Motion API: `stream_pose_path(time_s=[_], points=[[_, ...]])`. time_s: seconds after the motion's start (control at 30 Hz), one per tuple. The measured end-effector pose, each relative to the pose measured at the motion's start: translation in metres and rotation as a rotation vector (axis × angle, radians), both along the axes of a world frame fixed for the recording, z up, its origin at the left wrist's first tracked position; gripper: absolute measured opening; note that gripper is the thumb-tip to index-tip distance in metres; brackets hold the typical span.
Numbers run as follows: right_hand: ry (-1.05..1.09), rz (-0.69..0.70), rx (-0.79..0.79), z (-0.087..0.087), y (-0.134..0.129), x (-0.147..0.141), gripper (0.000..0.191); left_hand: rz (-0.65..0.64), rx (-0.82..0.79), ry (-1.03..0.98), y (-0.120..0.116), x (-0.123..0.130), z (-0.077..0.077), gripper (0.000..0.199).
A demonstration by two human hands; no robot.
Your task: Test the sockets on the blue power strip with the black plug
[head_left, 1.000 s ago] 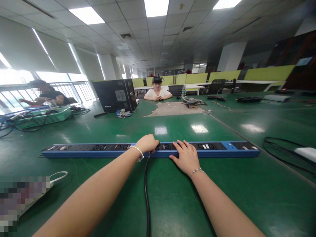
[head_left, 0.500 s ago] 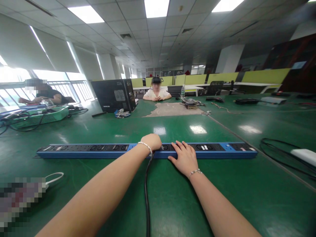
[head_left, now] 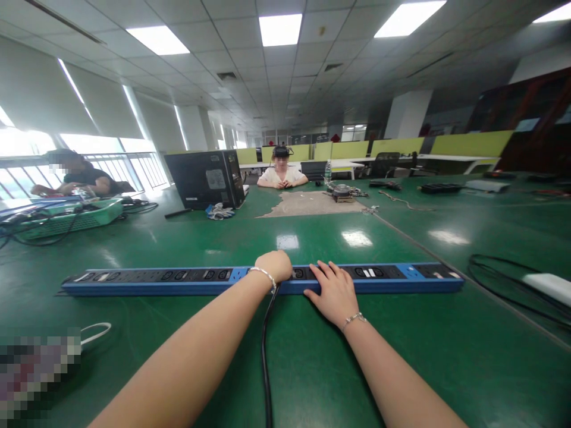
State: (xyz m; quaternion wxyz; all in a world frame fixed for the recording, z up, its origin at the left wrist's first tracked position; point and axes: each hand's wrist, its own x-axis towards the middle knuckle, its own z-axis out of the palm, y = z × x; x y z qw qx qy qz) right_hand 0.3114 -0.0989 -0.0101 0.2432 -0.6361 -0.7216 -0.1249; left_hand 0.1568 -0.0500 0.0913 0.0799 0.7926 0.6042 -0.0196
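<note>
A long blue power strip (head_left: 178,288) with a black socket face lies crosswise on the green table. My left hand (head_left: 274,266) is closed over its middle, gripping the end of a black power cord (head_left: 264,351). The plug itself is hidden under my fingers, so how far it sits in a socket cannot be seen. From below that hand the cord runs down toward me. My right hand (head_left: 333,288) lies flat on the strip just to the right, its fingers spread over the sockets and the thumb along the near side.
A black computer case (head_left: 203,180) stands behind, with gloves (head_left: 219,211) beside it. A green basket of cables (head_left: 71,221) is at left, near a seated person. Another person sits opposite. At right lie black cables (head_left: 499,279) and a white box (head_left: 551,288).
The view has tilted slightly upward, so the table and strip appear a little lower. Both hands keep their places on the strip.
</note>
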Motion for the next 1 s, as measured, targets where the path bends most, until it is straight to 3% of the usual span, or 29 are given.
stream_pose_path(time_s=[0.37, 0.5, 0.63, 0.73, 0.83, 1.0], points=[[0.043, 0.004, -0.008, 0.003, -0.002, -0.008, 0.052, 0.02, 0.096, 0.013, -0.003, 0.002, -0.013, 0.035], [0.097, 0.149, 0.006, 0.007, -0.01, -0.029, 0.055, -0.003, 0.115, -0.027, -0.003, -0.004, -0.015, 0.033], [0.088, 0.266, 0.009, 0.009, -0.015, -0.04, 0.059, -0.035, 0.129, -0.093, -0.008, -0.03, -0.019, 0.038], [0.089, 0.277, 0.005, 0.01, -0.015, -0.04, 0.058, -0.009, 0.257, -0.133, -0.015, -0.055, -0.034, 0.038], [0.089, 0.266, 0.014, 0.009, -0.015, -0.044, 0.052, -0.125, 0.493, -0.192, -0.021, -0.071, -0.058, 0.034], [0.1, 0.213, 0.13, 0.005, -0.009, -0.065, 0.042, -0.179, 0.572, -0.168, -0.022, -0.074, -0.083, 0.046]])
